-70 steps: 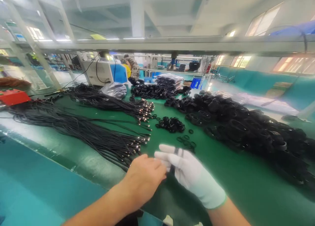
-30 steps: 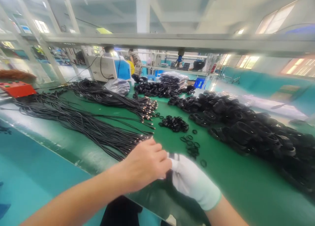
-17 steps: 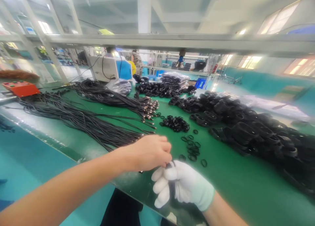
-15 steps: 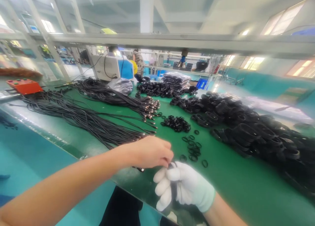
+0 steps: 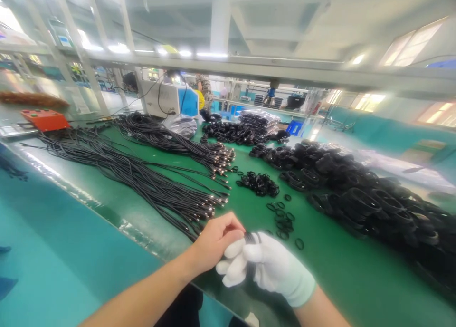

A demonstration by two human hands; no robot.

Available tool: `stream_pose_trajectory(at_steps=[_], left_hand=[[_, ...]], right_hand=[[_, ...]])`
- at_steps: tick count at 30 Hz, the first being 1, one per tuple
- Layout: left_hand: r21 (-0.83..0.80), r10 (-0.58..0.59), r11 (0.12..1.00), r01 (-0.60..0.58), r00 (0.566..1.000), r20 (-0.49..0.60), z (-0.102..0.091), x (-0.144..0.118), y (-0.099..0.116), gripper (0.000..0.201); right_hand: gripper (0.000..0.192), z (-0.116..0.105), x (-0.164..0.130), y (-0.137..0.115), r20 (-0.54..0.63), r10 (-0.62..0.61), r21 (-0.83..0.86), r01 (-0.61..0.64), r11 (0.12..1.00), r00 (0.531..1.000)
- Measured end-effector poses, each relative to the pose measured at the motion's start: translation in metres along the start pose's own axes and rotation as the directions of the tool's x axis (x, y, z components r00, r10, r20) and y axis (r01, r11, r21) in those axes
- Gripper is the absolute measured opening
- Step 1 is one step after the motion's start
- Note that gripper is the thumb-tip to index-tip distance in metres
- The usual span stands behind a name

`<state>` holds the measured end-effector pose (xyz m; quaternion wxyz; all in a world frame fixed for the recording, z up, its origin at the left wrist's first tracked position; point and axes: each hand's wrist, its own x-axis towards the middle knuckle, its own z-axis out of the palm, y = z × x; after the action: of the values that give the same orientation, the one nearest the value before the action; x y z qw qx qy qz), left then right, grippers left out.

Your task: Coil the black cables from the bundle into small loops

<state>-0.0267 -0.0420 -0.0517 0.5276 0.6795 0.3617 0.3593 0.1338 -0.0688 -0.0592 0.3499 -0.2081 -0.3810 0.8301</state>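
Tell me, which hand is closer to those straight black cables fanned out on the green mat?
Left. The bare left hand sits right beside the cable tips, almost touching. The gloved right hand, gripping a coiled cable, lies farther off, beyond the left hand.

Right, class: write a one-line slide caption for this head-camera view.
Bare left hand and gloved right hand grip a black cable bundle at a green workbench.

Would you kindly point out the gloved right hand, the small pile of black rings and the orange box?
right hand (image 5: 274, 267), head view, back of the white glove.
pile of black rings (image 5: 260, 183), head view, middle of the heap.
orange box (image 5: 44, 120), head view, top face.
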Motion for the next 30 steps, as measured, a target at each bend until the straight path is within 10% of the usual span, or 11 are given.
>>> stream_pose_trajectory(at_steps=[14,21,30], left_hand=[[-0.246,-0.031,0.967,0.070,0.987,0.160,0.008,-0.004,-0.003,0.016],[-0.016,0.052,0.998,-0.054,0.994,-0.092,0.024,-0.013,-0.009,0.009],[0.258,0.464,0.867,-0.427,0.879,-0.106,0.033,-0.012,-0.011,0.020]], right_hand=[[0.029,0.004,-0.005,-0.016,0.154,0.028,-0.146,-0.005,0.989,0.988],[0.023,0.013,-0.008,-0.026,0.219,0.073,-0.248,-0.017,0.969,0.973],[0.021,0.002,-0.019,-0.024,0.133,0.092,-0.365,-0.038,0.930,0.987]])
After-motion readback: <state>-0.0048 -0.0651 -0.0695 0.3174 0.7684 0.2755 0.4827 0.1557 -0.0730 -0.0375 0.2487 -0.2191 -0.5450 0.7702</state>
